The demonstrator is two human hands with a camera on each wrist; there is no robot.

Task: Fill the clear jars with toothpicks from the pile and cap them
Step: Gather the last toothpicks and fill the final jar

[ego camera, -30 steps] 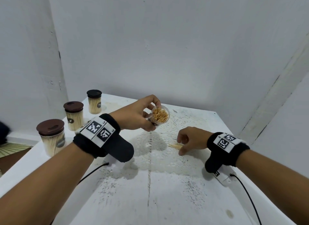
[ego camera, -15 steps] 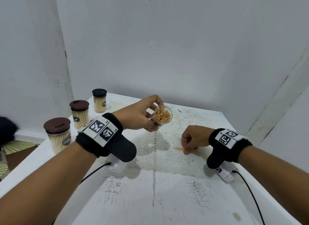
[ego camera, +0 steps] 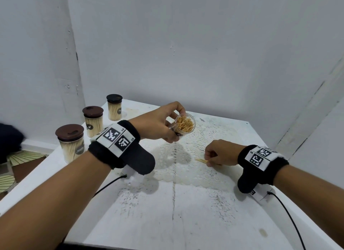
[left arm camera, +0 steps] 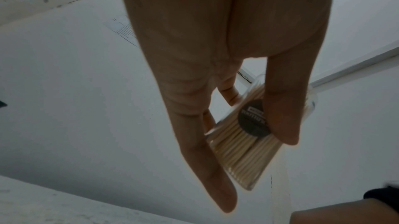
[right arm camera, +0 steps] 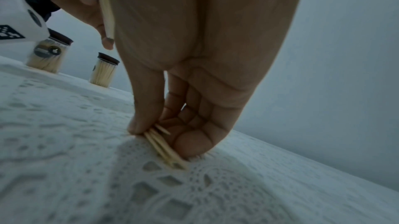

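Note:
My left hand (ego camera: 163, 125) holds an uncapped clear jar (ego camera: 184, 126) full of toothpicks above the table, tilted with its mouth toward me. In the left wrist view the jar (left arm camera: 244, 142) sits between thumb and fingers, a dark round label on its side. My right hand (ego camera: 217, 154) is down on the lace mat (ego camera: 186, 168), thumb and fingers pinching a small bundle of toothpicks (ego camera: 201, 160). The right wrist view shows those toothpicks (right arm camera: 164, 147) pressed against the mat under my fingertips (right arm camera: 192, 144).
Three capped jars full of toothpicks stand along the table's left edge: near (ego camera: 71, 143), middle (ego camera: 93, 121), far (ego camera: 114, 107). White walls close the back and right. Cables run from both wrist units over the white table (ego camera: 167, 221).
My right hand has gathered the loose toothpicks on the mat into a pinch. The left hand with the jar has stayed about where it was.

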